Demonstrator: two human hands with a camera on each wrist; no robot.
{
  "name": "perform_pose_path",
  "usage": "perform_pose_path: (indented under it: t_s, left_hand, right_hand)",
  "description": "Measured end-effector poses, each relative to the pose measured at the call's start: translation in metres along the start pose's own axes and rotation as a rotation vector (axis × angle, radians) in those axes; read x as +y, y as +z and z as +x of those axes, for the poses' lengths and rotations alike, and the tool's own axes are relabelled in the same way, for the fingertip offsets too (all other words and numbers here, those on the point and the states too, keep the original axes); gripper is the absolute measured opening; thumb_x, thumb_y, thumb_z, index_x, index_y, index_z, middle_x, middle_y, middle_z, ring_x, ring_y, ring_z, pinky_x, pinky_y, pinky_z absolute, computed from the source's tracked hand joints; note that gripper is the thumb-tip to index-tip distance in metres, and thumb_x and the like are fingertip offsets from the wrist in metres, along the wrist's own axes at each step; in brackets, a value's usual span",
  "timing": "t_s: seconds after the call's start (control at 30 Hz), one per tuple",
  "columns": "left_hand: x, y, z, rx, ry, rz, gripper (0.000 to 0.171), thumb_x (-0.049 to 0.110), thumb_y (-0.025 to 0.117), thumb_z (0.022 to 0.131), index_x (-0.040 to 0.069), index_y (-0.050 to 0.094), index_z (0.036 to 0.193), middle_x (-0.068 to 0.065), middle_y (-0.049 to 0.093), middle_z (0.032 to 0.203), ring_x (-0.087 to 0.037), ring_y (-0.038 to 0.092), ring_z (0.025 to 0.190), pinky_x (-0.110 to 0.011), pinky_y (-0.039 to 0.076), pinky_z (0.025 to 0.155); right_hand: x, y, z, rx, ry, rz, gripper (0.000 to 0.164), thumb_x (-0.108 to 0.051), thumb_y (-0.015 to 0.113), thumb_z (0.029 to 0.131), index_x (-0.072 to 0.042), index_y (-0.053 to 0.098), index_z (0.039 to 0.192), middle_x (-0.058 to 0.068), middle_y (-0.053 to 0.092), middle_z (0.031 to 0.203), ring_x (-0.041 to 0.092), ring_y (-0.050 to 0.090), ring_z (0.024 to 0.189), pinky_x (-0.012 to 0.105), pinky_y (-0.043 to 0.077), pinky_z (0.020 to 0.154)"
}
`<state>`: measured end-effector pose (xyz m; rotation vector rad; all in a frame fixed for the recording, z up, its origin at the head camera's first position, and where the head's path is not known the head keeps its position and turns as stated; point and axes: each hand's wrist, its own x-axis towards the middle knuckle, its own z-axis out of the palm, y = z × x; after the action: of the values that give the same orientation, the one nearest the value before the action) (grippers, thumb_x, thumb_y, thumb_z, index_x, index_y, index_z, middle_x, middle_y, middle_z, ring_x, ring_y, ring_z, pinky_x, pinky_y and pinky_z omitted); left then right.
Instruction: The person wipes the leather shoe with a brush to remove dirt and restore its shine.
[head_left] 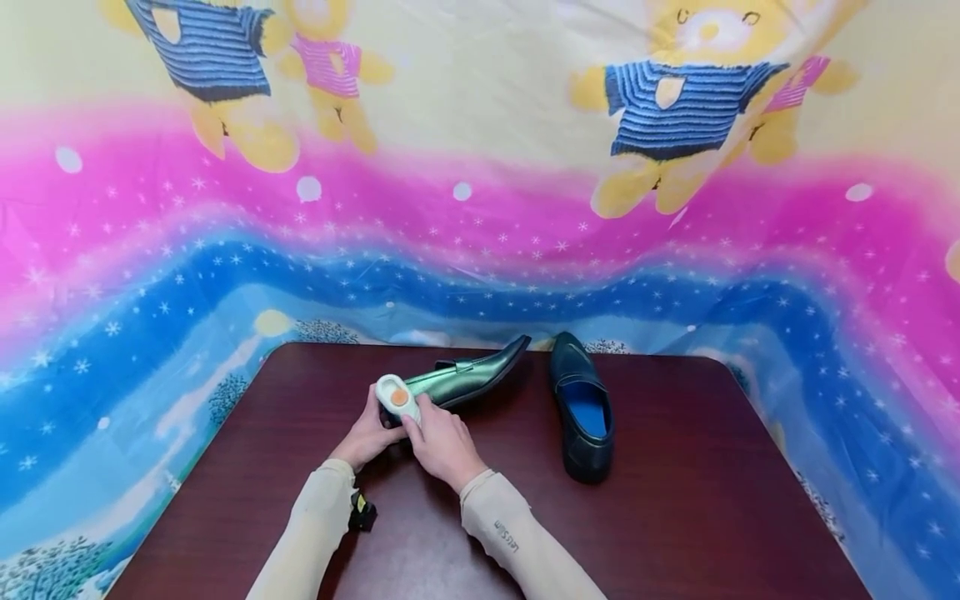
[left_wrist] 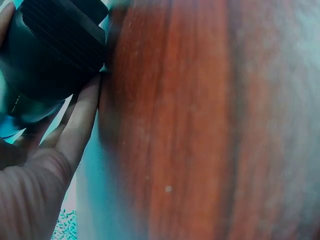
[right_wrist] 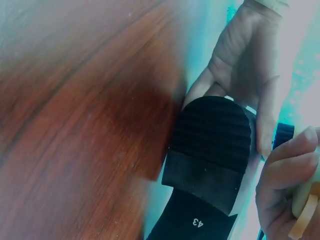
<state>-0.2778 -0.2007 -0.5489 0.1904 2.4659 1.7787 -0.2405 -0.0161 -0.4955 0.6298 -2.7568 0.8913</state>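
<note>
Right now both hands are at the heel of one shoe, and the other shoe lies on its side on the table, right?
Not quite. The other shoe stands upright on its sole, blue lining showing, in the head view. Both hands, left hand and right hand, are indeed at the heel of the held shoe.

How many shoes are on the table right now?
2. One dark leather loafer lies tipped on its side, its heel end held by the left hand, beside the right hand. The other dark loafer with a blue insole sits upright to its right.

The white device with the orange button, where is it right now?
In the head view, the device is left of centre on the table, held by the right hand against the heel of the tilted shoe.
</note>
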Motion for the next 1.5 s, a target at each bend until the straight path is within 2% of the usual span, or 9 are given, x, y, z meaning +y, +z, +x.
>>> perform_pose_path:
  t_s: [0.2,0.37,0.57,0.73,1.03,1.13,1.3,1.4,1.5]
  left_hand:
    - [-0.001,0.0,-0.002,0.0,-0.01,-0.017,0.094,0.015,0.084,0.087,0.012,0.017,0.154,-0.018,0.031,0.162,-0.038,0.037,0.15,-0.051,0.035,0.116]
    - [0.0,0.0,-0.003,0.001,-0.018,-0.022,0.095,0.024,0.085,0.088,0.018,0.018,0.155,-0.014,0.032,0.161,-0.035,0.039,0.148,-0.048,0.04,0.113]
    - [-0.001,0.001,-0.002,0.003,-0.037,-0.058,0.094,0.027,0.086,0.087,0.021,0.02,0.154,-0.015,0.043,0.152,-0.033,0.05,0.136,-0.037,0.048,0.103]
    - [-0.001,0.001,-0.001,0.006,-0.037,-0.082,0.091,0.025,0.086,0.087,0.023,0.021,0.151,-0.015,0.046,0.149,-0.033,0.054,0.132,-0.033,0.053,0.094]
    - [-0.002,0.001,-0.002,-0.015,-0.068,0.041,0.103,0.034,0.089,0.083,0.026,0.014,0.154,-0.016,0.042,0.152,-0.032,0.053,0.132,-0.045,0.044,0.106]
    - [-0.003,0.001,-0.002,-0.024,-0.071,0.033,0.104,0.032,0.09,0.082,0.027,0.015,0.154,-0.016,0.043,0.152,-0.032,0.054,0.132,-0.045,0.044,0.106]
    - [-0.004,0.001,0.0,-0.015,-0.034,0.0,0.1,0.027,0.09,0.083,0.026,0.018,0.152,-0.014,0.044,0.151,-0.031,0.053,0.133,-0.04,0.044,0.106]
    - [-0.004,0.001,0.001,-0.015,-0.012,-0.009,0.098,0.024,0.089,0.084,0.023,0.018,0.151,-0.014,0.043,0.152,-0.031,0.049,0.136,-0.037,0.044,0.105]
    - [-0.004,0.001,0.0,-0.02,-0.01,-0.006,0.098,0.022,0.088,0.085,0.021,0.017,0.152,-0.014,0.041,0.153,-0.031,0.047,0.138,-0.034,0.045,0.103]
  right_hand:
    - [0.002,0.006,0.001,-0.005,0.004,-0.054,0.03,-0.037,0.054,0.108,-0.01,0.056,0.122,0.006,0.071,0.088,0.024,0.067,0.069,0.036,0.048,0.058]
    - [0.01,0.003,0.0,0.025,0.005,-0.085,0.031,-0.039,0.054,0.108,-0.011,0.057,0.122,0.006,0.071,0.083,0.025,0.067,0.067,0.037,0.048,0.056]
    - [0.034,-0.007,0.0,0.106,0.049,-0.093,0.03,-0.04,0.054,0.107,-0.011,0.054,0.115,0.006,0.066,0.073,0.027,0.062,0.058,0.038,0.042,0.05]
    - [0.053,-0.021,0.002,0.164,0.11,-0.111,0.029,-0.039,0.056,0.107,-0.011,0.054,0.115,0.006,0.066,0.075,0.024,0.059,0.056,0.036,0.041,0.05]
    - [0.058,-0.021,0.0,0.158,0.127,-0.113,0.033,-0.042,0.052,0.109,-0.01,0.052,0.118,0.003,0.063,0.072,0.022,0.057,0.055,0.035,0.04,0.05]
    - [0.054,-0.019,-0.002,0.166,0.127,-0.081,0.03,-0.039,0.053,0.108,-0.011,0.053,0.118,0.002,0.063,0.072,0.024,0.059,0.057,0.036,0.042,0.052]
    - [0.044,-0.017,-0.004,0.052,0.003,-0.004,0.025,-0.038,0.052,0.109,-0.013,0.054,0.115,-0.001,0.056,0.07,0.018,0.053,0.058,0.033,0.041,0.055]
    - [0.039,-0.013,-0.005,-0.041,-0.077,-0.012,0.024,-0.039,0.052,0.109,-0.015,0.053,0.11,-0.005,0.049,0.067,0.013,0.048,0.057,0.03,0.039,0.055]
    - [0.036,-0.009,-0.007,-0.074,-0.103,-0.032,0.023,-0.039,0.052,0.108,-0.016,0.053,0.106,-0.005,0.045,0.065,0.013,0.045,0.056,0.029,0.037,0.053]
